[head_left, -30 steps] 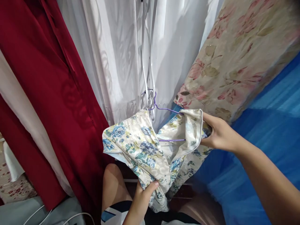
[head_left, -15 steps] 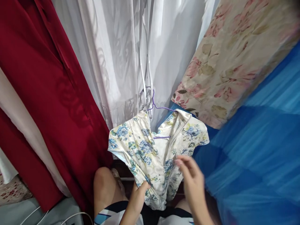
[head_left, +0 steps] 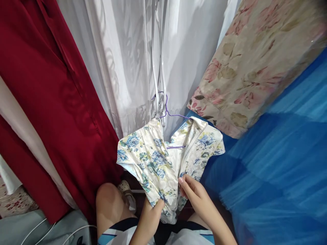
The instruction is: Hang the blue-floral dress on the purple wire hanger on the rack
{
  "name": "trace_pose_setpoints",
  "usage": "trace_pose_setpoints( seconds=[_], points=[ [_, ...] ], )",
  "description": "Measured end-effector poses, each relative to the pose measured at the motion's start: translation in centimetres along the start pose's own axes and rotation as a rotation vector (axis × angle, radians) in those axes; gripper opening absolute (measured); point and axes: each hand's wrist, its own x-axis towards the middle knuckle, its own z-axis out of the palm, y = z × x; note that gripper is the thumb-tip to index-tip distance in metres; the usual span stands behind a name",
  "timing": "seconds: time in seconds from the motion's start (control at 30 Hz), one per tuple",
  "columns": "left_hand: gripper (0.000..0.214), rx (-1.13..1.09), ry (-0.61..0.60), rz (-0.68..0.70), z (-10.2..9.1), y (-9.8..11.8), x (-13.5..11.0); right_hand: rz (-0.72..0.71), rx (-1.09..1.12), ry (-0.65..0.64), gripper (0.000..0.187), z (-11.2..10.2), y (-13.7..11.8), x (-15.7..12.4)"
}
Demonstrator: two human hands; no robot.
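A cream garment with blue flowers (head_left: 157,163) and short sleeves hangs on a purple hanger (head_left: 176,116) in front of me. Its V-shaped neckline faces up, and the lower part is bunched near my lap. My left hand (head_left: 153,212) grips the lower left side, thumb on top and the other fingers hidden beneath the cloth. At the right front edge, below the neckline, my right hand (head_left: 190,189) pinches the fabric between thumb and fingers.
White straps (head_left: 155,61) hang down to the hanger before a white curtain (head_left: 127,51). Red cloth (head_left: 63,102) hangs at left; pink-flowered fabric (head_left: 242,75) and blue tulle (head_left: 276,163) hang at right. White cables (head_left: 79,231) lie at lower left, and a clog (head_left: 126,192) is by my knee.
My right hand has moved left and down from beside the garment and taken hold of its front edge. My left hand keeps its grip in about the same place.
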Motion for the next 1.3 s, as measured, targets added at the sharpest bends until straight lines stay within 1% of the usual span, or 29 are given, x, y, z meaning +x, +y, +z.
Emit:
trace_pose_setpoints(
  seconds=[0.07, 0.17, 0.23, 0.3, 0.37, 0.43, 0.57, 0.67, 0.73, 0.77, 0.83, 0.87, 0.93, 0.97, 1.0, 1.03, 1.07, 1.1, 1.13, 1.17, 1.23, 1.3],
  points=[
    [0.041, 0.028, -0.035, 0.030, -0.1, 0.1, -0.1, 0.011, 0.038, -0.019, 0.039, 0.0, 0.1, 0.0],
    [0.040, 0.027, -0.082, 0.053, 0.0, 0.2, 0.0, 0.033, 0.127, -0.032, 0.038, 0.8, 0.3, 0.0],
    [0.040, 0.024, -0.082, 0.049, 0.2, 0.5, 0.0, 0.054, 0.159, 0.031, 0.042, 1.5, 0.6, 0.2],
    [0.042, 0.001, -0.053, 0.033, 0.4, 0.8, 0.0, 0.077, 0.160, 0.115, 0.044, 2.1, 0.9, 0.5],
    [0.044, -0.024, -0.018, 0.022, 0.3, 1.1, 0.1, 0.094, 0.151, 0.160, 0.044, 2.6, 1.2, 0.9],
    [0.046, -0.014, -0.017, 0.010, 0.0, 1.2, 0.4, 0.097, 0.145, 0.158, 0.042, 3.1, 1.3, 1.2],
    [0.050, 0.013, -0.041, -0.023, -1.5, 0.9, 0.9, 0.089, 0.136, 0.140, 0.037, 3.9, 1.4, 1.4],
    [0.050, -0.001, -0.034, -0.006, -2.5, 0.4, 1.2, 0.078, 0.106, 0.131, 0.039, 4.2, 1.4, 1.2],
    [0.050, -0.009, -0.036, -0.014, -2.8, -0.2, 1.3, 0.054, 0.111, 0.087, 0.042, 4.1, 1.3, 1.0],
    [0.052, -0.023, -0.016, -0.021, -2.8, -0.5, 1.3, 0.047, 0.132, 0.061, 0.043, 4.0, 1.2, 0.8],
    [0.062, -0.076, 0.086, 0.021, -2.6, -1.2, 1.4, 0.048, 0.193, 0.029, 0.041, 3.8, 0.9, 0.6],
    [0.068, -0.093, 0.164, 0.084, -2.4, -1.5, 1.3, 0.055, 0.219, 0.029, 0.040, 3.8, 0.7, 0.5],
    [0.074, -0.062, 0.352, 0.286, -1.9, -1.7, 1.2, 0.073, 0.248, 0.049, 0.039, 3.7, 0.5, 0.4],
    [0.071, -0.011, 0.414, 0.384, -1.5, -1.6, 1.2, 0.080, 0.253, 0.055, 0.040, 3.8, 0.4, 0.4],
    [0.064, 0.058, 0.423, 0.448, -1.1, -1.4, 1.2, 0.085, 0.258, 0.055, 0.041, 3.8, 0.3, 0.5],
    [0.054, 0.132, 0.371, 0.476, -0.7, -1.1, 1.4, 0.089, 0.267, 0.049, 0.041, 3.9, 0.3, 0.5],
    [0.042, 0.196, 0.266, 0.479, -0.3, -0.7, 1.6, 0.090, 0.278, 0.038, 0.041, 4.0, 0.2, 0.5],
    [0.031, 0.251, 0.137, 0.467, 0.2, -0.4, 1.9, 0.089, 0.292, 0.024, 0.041, 4.0, 0.2, 0.6],
    [0.024, 0.299, 0.017, 0.453, 0.7, -0.1, 2.3, 0.088, 0.307, 0.007, 0.041, 3.9, 0.1, 0.6],
    [0.021, 0.343, -0.067, 0.448, 1.1, 0.1, 2.8, 0.089, 0.317, -0.013, 0.042, 3.8, 0.0, 0.6],
    [0.022, 0.424, -0.138, 0.464, 1.9, 0.3, 3.7, 0.098, 0.323, -0.050, 0.042, 3.2, -0.3, 0.7],
    [0.021, 0.507, -0.183, 0.487, 2.4, 0.4, 4.2, 0.092, 0.321, -0.040, 0.040, 2.2, -0.9, 1.3]
  ],
)
